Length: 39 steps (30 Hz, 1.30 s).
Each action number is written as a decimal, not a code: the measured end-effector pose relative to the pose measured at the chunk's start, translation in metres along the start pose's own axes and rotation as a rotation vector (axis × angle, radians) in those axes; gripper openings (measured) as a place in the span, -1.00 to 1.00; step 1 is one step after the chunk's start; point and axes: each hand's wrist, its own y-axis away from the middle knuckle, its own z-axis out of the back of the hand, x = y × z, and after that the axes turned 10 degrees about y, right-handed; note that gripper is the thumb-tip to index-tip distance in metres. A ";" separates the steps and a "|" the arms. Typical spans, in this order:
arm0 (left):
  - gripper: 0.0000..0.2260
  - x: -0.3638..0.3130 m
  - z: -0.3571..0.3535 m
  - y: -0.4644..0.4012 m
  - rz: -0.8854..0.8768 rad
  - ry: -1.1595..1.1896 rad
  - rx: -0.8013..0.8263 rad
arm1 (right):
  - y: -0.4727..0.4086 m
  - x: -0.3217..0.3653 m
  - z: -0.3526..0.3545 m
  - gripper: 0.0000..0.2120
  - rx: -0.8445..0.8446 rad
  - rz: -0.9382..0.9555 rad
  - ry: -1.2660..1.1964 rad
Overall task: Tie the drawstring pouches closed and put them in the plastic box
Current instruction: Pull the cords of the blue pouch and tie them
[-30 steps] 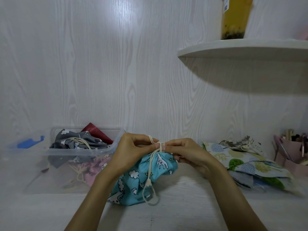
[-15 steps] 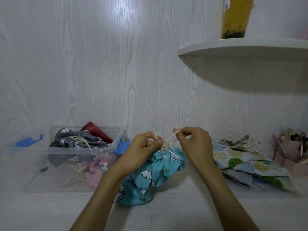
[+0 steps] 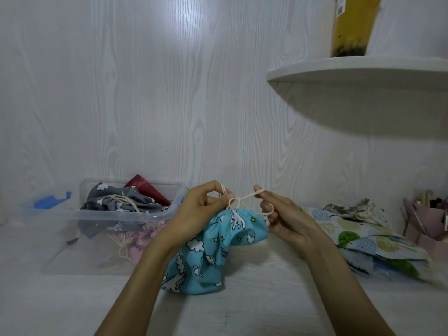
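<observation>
Knotting cord (image 3: 238, 199) atop blue pouch (image 3: 218, 241)

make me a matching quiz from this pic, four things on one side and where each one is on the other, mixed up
Things:
1. blue pouch
2. grey pouch
3. yellow drink cup
4. leaf-print pouch

Places:
A. on the wall shelf
B. in the plastic box
C. lying on the table by the right arm
D. between both hands, left hand and right hand pulling its cord

Pairs: 1-D, 2-B, 3-A, 4-C
</observation>
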 end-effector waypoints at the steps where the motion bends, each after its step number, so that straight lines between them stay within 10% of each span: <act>1: -0.89 -0.001 0.000 0.000 -0.006 0.000 -0.020 | 0.002 0.002 0.003 -0.82 -0.023 0.056 0.148; 8: -0.92 0.001 0.005 -0.001 -0.043 -0.034 -0.086 | 0.012 0.015 0.034 -0.71 -0.270 -0.023 1.330; 11: -0.91 0.001 0.002 -0.002 -0.043 -0.055 -0.065 | 0.015 0.022 0.029 -0.41 -0.084 0.035 1.275; 15: -0.90 0.002 -0.003 -0.001 -0.043 -0.059 -0.041 | 0.017 0.026 0.003 -0.68 -0.080 0.334 1.252; 20: -0.89 0.002 -0.007 0.000 -0.038 -0.101 -0.017 | 0.015 0.017 -0.013 -0.77 0.207 0.277 1.142; 29: -0.84 -0.003 -0.009 -0.001 -0.033 -0.211 -0.354 | 0.007 0.020 0.005 -0.89 -0.176 0.393 0.824; 39: -0.89 -0.019 -0.006 0.002 0.144 0.019 -0.423 | 0.017 0.026 0.001 -0.79 -0.049 0.201 0.828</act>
